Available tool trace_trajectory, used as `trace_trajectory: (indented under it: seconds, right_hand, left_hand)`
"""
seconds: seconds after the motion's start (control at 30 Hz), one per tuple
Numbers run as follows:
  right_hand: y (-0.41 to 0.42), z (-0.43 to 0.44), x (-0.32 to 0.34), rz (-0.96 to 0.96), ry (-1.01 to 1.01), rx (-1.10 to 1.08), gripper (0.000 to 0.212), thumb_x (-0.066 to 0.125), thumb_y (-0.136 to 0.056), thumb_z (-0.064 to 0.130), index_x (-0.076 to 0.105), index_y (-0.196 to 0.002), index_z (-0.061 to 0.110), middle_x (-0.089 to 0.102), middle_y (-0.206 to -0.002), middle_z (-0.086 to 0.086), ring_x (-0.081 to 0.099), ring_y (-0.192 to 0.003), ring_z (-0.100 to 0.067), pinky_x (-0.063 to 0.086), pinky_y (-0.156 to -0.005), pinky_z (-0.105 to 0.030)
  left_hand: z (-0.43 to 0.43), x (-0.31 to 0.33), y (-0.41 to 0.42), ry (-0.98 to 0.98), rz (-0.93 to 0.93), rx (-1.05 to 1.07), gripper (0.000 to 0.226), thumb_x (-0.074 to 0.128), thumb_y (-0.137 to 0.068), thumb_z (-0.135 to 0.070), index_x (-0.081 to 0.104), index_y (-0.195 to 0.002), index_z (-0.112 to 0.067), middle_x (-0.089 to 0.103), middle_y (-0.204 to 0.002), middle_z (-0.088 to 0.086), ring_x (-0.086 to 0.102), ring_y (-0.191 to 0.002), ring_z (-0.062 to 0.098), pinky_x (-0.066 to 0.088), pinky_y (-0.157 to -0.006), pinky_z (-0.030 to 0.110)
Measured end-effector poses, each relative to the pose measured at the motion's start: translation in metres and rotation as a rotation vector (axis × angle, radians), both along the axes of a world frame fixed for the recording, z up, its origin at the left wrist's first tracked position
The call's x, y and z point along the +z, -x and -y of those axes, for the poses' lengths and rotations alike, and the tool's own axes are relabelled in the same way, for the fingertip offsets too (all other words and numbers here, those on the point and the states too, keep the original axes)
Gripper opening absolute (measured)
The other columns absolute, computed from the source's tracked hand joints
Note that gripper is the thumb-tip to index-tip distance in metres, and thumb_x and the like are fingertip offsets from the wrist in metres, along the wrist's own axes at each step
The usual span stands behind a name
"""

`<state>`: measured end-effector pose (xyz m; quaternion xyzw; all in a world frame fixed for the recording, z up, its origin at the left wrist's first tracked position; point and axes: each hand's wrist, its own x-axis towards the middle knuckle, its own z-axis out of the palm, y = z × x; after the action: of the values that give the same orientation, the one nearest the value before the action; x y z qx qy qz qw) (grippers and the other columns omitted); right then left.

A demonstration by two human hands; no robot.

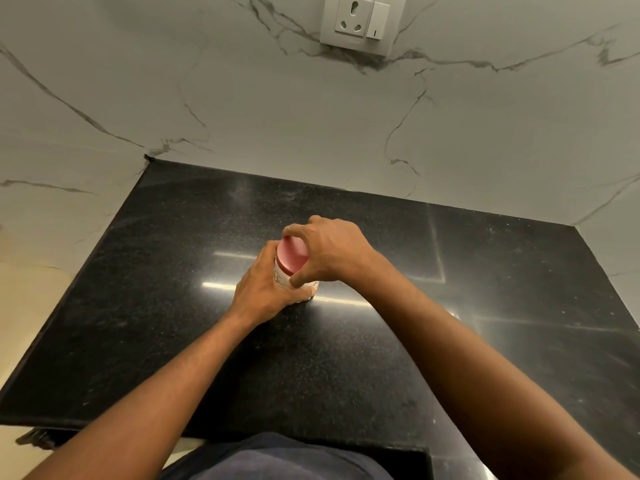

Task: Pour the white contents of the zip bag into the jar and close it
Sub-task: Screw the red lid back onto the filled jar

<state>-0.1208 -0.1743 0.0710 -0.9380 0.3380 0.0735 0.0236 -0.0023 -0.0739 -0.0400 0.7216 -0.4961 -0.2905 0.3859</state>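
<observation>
A clear jar (281,277) with white contents stands upright near the middle of the black counter (156,289). A pink-red lid (292,254) sits on its top. My left hand (263,289) wraps around the jar's body from the left, covering most of it. From the right, my right hand (329,251) reaches over the jar, its fingers and thumb closed around the lid's rim. No zip bag is in view.
A marble wall rises behind and to the left of the counter, with a white socket and switch plate (362,22) high up. The counter's front edge (104,424) runs near my body. A cream surface lies beyond its left edge.
</observation>
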Motion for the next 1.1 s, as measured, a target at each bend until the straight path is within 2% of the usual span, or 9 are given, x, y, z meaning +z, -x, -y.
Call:
trace_trajectory:
  seconds: [0.2,0.37,0.57,0.73,0.87,0.93,0.97,1.03,1.1]
  right_hand:
    - [-0.006,0.001,0.003,-0.024,-0.007,0.024,0.091,0.084,-0.069,0.065,0.049,-0.148,0.034,0.065,-0.129,-0.001,0.064,-0.107,-0.021,0.044,-0.071,-0.032]
    - [-0.005,0.004,0.013,-0.081,0.023,0.106,0.095,0.090,-0.068,0.051,0.045,-0.151,0.040,0.060,-0.128,-0.001,0.052,-0.095,-0.015,0.041,-0.066,-0.030]
    - [-0.008,0.007,0.002,-0.094,0.040,0.122,0.096,0.087,-0.065,0.063,0.047,-0.149,0.037,0.062,-0.129,0.000,0.062,-0.103,-0.019,0.042,-0.067,-0.031]
    - [-0.013,0.007,-0.007,-0.070,0.128,0.009,0.091,0.057,-0.064,0.096,0.060,-0.118,0.022,0.064,-0.085,0.002,0.056,-0.070,-0.015,0.041,-0.057,-0.030]
    - [-0.015,0.005,-0.009,-0.085,0.160,-0.105,0.091,0.026,-0.079,0.097,0.061,-0.089,0.013,0.052,-0.063,0.000,0.050,-0.053,-0.015,0.041,-0.051,-0.027]
    - [-0.009,0.011,-0.007,-0.086,0.142,-0.114,0.093,0.021,-0.087,0.091,0.068,-0.095,0.011,0.067,-0.078,-0.006,0.062,-0.064,-0.019,0.047,-0.058,-0.029]
    - [-0.005,0.014,-0.006,-0.053,0.085,-0.064,0.084,0.028,-0.092,0.085,0.069,-0.115,0.015,0.072,-0.102,-0.009,0.068,-0.081,-0.022,0.049,-0.065,-0.031]
    - [0.003,0.015,0.000,-0.005,-0.173,0.133,0.066,0.055,-0.094,0.064,0.045,-0.151,0.032,0.052,-0.151,-0.007,0.060,-0.121,-0.026,0.049,-0.084,-0.034]
    - [0.008,0.014,0.006,-0.015,-0.305,0.270,0.078,0.074,-0.083,0.041,0.041,-0.153,0.041,0.040,-0.161,-0.002,0.053,-0.131,-0.024,0.051,-0.095,-0.036]
  left_hand:
    - [0.001,-0.002,-0.002,-0.011,-0.011,-0.011,0.092,0.087,-0.054,-0.069,0.039,-0.130,-0.048,0.061,-0.121,-0.021,0.064,-0.108,0.010,0.057,-0.089,0.038]
    - [0.003,-0.004,-0.003,-0.005,-0.013,-0.016,0.095,0.088,-0.053,-0.068,0.040,-0.132,-0.046,0.061,-0.122,-0.021,0.065,-0.109,0.009,0.056,-0.089,0.035]
    - [0.003,-0.006,-0.004,-0.006,-0.005,-0.026,0.097,0.088,-0.054,-0.067,0.040,-0.135,-0.043,0.061,-0.126,-0.017,0.063,-0.113,0.012,0.056,-0.091,0.036]
    - [0.004,-0.003,-0.004,-0.003,-0.035,-0.030,0.095,0.092,-0.056,-0.061,0.042,-0.135,-0.045,0.065,-0.124,-0.018,0.066,-0.111,0.012,0.060,-0.090,0.047]
    - [0.002,-0.002,-0.004,-0.012,-0.058,-0.006,0.098,0.093,-0.056,-0.061,0.041,-0.138,-0.048,0.066,-0.125,-0.018,0.066,-0.114,0.015,0.060,-0.092,0.050]
    - [0.001,-0.002,-0.003,-0.009,-0.048,-0.021,0.099,0.091,-0.055,-0.064,0.040,-0.138,-0.047,0.062,-0.127,-0.019,0.064,-0.116,0.015,0.057,-0.095,0.046]
    - [0.001,-0.002,-0.003,-0.001,-0.045,-0.030,0.097,0.090,-0.055,-0.064,0.040,-0.137,-0.048,0.062,-0.126,-0.020,0.064,-0.115,0.014,0.057,-0.093,0.044]
    - [0.002,-0.002,-0.003,0.005,-0.027,-0.034,0.098,0.091,-0.055,-0.064,0.038,-0.137,-0.049,0.063,-0.125,-0.021,0.065,-0.112,0.012,0.058,-0.090,0.042]
    - [0.002,-0.002,-0.003,0.005,-0.009,-0.025,0.098,0.092,-0.054,-0.066,0.038,-0.134,-0.051,0.061,-0.122,-0.023,0.065,-0.111,0.011,0.058,-0.088,0.038]
